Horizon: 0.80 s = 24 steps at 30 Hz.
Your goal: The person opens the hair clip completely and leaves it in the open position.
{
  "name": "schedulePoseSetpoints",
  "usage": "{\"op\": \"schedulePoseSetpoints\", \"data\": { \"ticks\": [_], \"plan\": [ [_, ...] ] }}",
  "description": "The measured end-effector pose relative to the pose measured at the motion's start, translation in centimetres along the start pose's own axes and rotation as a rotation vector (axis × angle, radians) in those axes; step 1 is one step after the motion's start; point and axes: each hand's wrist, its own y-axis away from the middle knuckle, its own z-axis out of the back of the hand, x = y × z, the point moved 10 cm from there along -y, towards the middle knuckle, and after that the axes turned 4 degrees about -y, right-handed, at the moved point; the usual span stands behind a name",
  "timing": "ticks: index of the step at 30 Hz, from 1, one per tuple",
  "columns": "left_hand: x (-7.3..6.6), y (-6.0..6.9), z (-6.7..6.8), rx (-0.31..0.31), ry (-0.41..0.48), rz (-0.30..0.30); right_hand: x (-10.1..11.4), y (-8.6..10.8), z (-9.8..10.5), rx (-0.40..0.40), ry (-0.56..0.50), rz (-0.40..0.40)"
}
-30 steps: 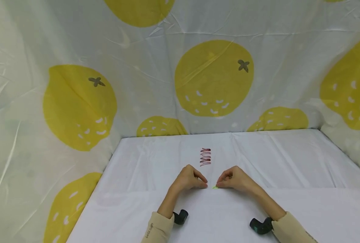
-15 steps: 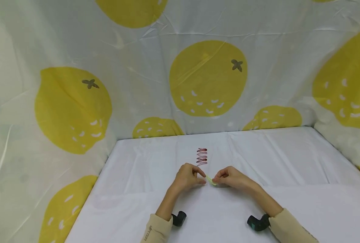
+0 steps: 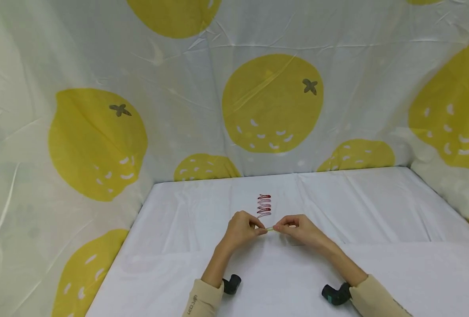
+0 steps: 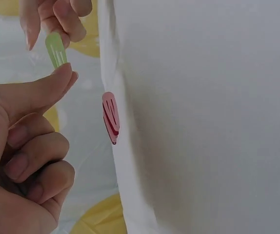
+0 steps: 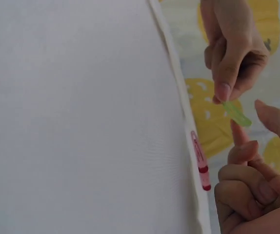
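Observation:
A light green snap hair clip [image 4: 56, 50] is in the air between the two hands. My left hand [image 3: 243, 230] pinches one end of it between thumb and index finger, the other fingers curled in. At the clip's other end is my right hand [image 3: 302, 230]. In the right wrist view its thumb [image 5: 272, 117] and index finger stand apart around that end; one fingertip is close to or touching the clip. Beyond the hands, several pink and dark red hair clips [image 3: 264, 205] lie in a column on the white table [image 3: 337, 207].
A white cloth with a crease covers the table. Behind and at the sides hang pale curtains [image 3: 191, 110] printed with large yellow lemons. A black wrist camera [image 3: 232, 284] sits at the left sleeve, another [image 3: 335, 294] at the right.
The right hand has raised the green hair clip from the table and brought it to the left hand. The left fingers have closed on its end, and the right thumb and index finger now stand apart.

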Motion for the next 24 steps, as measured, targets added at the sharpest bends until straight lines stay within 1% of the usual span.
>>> {"op": "schedulePoseSetpoints", "data": {
  "ticks": [2, 3, 6, 9, 13, 15, 18, 21, 24],
  "plan": [
    [0.1, 0.1, 0.0, 0.017, 0.039, 0.013, 0.5, 0.0, 0.0, -0.038, 0.018, 0.045],
    [0.1, 0.1, 0.0, 0.026, 0.076, 0.02, 0.8, 0.0, 0.1, -0.052, 0.027, 0.066],
    [0.0, 0.2, 0.0, 0.047, 0.186, 0.03, 1.0, 0.0, 0.3, -0.086, 0.035, 0.08],
    [0.1, 0.2, 0.1, 0.057, 0.297, 0.047, 0.8, 0.1, 0.4, -0.09, -0.022, 0.034],
    [0.5, 0.1, 0.1, 0.057, 0.371, 0.072, 0.2, 0.1, 0.2, -0.061, -0.147, -0.047],
    [0.6, 0.0, 0.1, 0.048, 0.383, 0.08, 0.1, 0.1, 0.2, -0.062, -0.172, -0.067],
    [0.7, -0.1, 0.2, 0.026, 0.375, 0.077, 0.1, 0.1, 0.2, -0.064, -0.169, -0.072],
    [0.4, -0.2, 0.5, -0.01, 0.348, 0.037, -0.1, 0.1, 0.2, -0.073, -0.174, -0.095],
    [-0.3, -0.2, 0.9, -0.059, 0.315, -0.04, -0.4, 0.1, 0.1, -0.069, -0.191, -0.13]
  ]
}}
